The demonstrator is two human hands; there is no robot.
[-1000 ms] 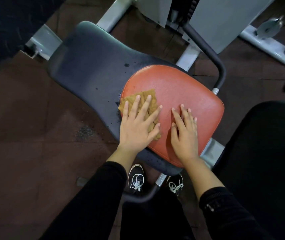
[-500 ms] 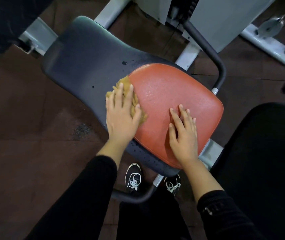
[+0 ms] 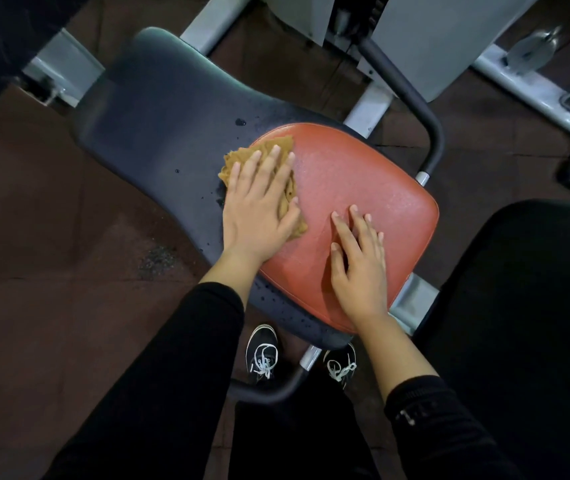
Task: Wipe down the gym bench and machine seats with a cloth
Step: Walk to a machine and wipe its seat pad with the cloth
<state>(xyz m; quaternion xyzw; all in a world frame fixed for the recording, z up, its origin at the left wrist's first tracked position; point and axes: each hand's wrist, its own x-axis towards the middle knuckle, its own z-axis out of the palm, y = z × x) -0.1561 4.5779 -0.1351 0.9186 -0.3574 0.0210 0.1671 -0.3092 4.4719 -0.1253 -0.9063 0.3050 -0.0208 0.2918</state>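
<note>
Left hand [image 3: 259,209]: fingers straight, pressing tan cloth [image 3: 288,188] flat at left edge of red seat pad [image 3: 363,174], over dark backrest [image 3: 159,109]. Right hand [image 3: 359,265]: flat, fingers spread, resting on pad, holding nothing

My left hand [image 3: 259,206] flat on cloth [image 3: 290,188], cloth at left edge of seat pad [image 3: 363,174], overlapping backrest pad [image 3: 159,126] beside it. My right hand [image 3: 359,261] flat on seat pad, right of cloth, apart from it. Handle bar [image 3: 411,98] behind and right of seat pad. My shoes [image 3: 263,355] on floor [image 3: 51,237] below seat's near edge. Machine frame [image 3: 533,95] far right.
</note>
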